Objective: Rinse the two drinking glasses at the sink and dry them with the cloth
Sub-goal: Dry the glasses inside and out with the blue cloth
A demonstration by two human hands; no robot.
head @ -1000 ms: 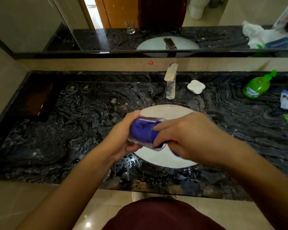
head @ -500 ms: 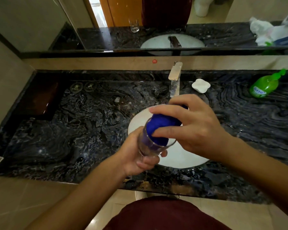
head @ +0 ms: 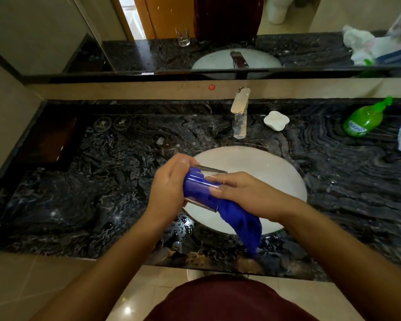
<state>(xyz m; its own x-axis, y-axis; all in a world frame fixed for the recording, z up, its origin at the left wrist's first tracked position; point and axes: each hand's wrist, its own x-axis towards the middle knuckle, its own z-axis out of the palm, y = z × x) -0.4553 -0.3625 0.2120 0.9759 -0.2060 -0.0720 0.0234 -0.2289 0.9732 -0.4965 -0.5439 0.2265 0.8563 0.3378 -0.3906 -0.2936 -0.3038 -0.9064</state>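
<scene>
My left hand (head: pixel 167 188) grips a clear drinking glass (head: pixel 203 184) tipped on its side above the white sink basin (head: pixel 276 167). A blue cloth (head: pixel 241 223) fills the inside of the glass, and its loose end hangs out toward the lower right. My right hand (head: pixel 245 193) pinches the cloth at the glass's mouth, fingers against the rim. A second glass (head: pixel 183 37) shows only as a reflection in the mirror, standing upright on the counter; on the counter itself I cannot see it.
A chrome faucet (head: pixel 240 112) stands behind the basin with a white soap dish (head: pixel 276 120) to its right. A green soap bottle (head: pixel 362 120) and packets lie at the far right. Two round coasters (head: pixel 102 123) sit at the back left. Water drops dot the black marble counter (head: pixel 79 193).
The glass went from upright to lying on its side in my left hand. My right hand dropped lower, and the cloth's tail now hangs out of the glass.
</scene>
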